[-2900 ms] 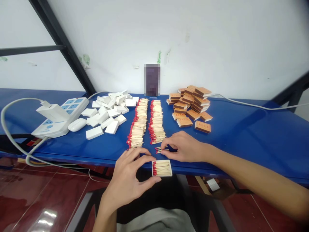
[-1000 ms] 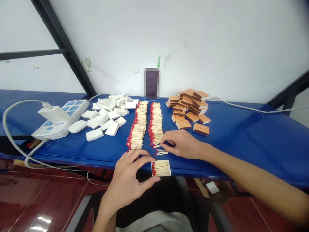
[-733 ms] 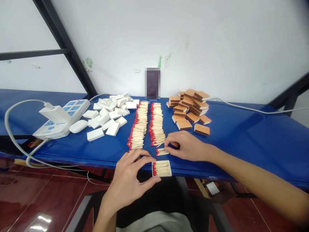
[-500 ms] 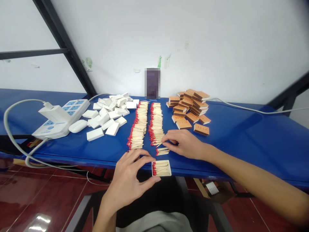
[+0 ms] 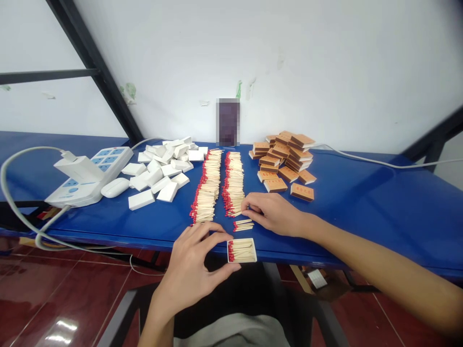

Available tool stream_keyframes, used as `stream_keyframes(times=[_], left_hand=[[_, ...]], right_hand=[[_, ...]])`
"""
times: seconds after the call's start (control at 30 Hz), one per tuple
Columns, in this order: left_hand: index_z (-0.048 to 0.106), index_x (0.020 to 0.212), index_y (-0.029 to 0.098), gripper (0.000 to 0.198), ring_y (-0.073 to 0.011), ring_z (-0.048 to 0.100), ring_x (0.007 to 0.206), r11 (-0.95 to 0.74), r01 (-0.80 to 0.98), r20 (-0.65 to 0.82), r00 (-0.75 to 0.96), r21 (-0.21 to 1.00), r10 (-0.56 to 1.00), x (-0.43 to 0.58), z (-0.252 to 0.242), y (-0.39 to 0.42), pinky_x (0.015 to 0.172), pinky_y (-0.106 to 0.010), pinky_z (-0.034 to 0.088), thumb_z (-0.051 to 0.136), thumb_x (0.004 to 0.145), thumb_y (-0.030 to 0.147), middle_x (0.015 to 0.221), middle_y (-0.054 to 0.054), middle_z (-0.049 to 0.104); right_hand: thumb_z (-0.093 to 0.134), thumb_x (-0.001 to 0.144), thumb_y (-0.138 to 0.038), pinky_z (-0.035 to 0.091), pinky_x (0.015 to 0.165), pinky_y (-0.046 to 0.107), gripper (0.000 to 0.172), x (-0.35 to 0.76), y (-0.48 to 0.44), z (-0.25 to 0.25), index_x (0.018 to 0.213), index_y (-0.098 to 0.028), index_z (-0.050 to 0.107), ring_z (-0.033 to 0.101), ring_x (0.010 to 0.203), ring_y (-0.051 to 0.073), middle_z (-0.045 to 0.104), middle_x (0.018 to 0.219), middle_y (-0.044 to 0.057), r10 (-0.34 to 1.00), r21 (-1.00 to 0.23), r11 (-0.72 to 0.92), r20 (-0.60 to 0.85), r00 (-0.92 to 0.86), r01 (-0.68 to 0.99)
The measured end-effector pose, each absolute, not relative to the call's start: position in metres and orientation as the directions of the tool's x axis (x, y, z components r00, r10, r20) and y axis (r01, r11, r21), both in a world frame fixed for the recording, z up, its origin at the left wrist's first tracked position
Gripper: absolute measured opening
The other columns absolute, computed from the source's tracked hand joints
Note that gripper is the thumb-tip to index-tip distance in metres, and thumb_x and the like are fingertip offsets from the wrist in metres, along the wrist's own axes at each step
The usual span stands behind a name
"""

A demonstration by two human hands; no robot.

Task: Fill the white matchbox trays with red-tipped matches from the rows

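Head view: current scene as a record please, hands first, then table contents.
holding: left hand, thumb and fingers gripping white tray with red-headed matches inside
pinching: right hand, fingertips at near end of right match row; match in grip unclear
between row and tray: a few loose matches
left of that row: left match row
far left: white boxes, power strip
right: orange matchboxes, piled
surface: blue table

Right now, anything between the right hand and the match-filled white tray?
Yes: a few loose matches lie flat on the blue table, between the right hand and the white tray; nothing else visible in between.
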State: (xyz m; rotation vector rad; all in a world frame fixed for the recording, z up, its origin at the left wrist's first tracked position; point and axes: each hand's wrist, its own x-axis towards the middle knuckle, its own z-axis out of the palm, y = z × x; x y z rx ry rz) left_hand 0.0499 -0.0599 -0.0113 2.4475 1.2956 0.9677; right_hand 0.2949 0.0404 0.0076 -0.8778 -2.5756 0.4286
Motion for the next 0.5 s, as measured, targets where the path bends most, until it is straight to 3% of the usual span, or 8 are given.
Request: stream_keyframes(times=[0.5], left_hand=[[0.067, 0.11, 0.027, 0.028, -0.0242, 0.065, 0.102, -0.58, 0.659, 0.428, 0.401, 0.479, 0.81, 0.049, -0.011, -0.06, 0.089, -0.04, 0.048, 0.078, 0.085, 0.037, 0.113, -0.003, 0.068]], right_hand=[[0.055, 0.095, -0.022, 0.032, 0.062, 0.024, 0.009, 0.298, 0.036, 0.018, 0.092, -0.018, 0.062, 0.043, 0.062, 0.011, 0.052, 0.072, -0.003, 0.638, -0.418, 0.74, 0.189, -0.746, 0.527]])
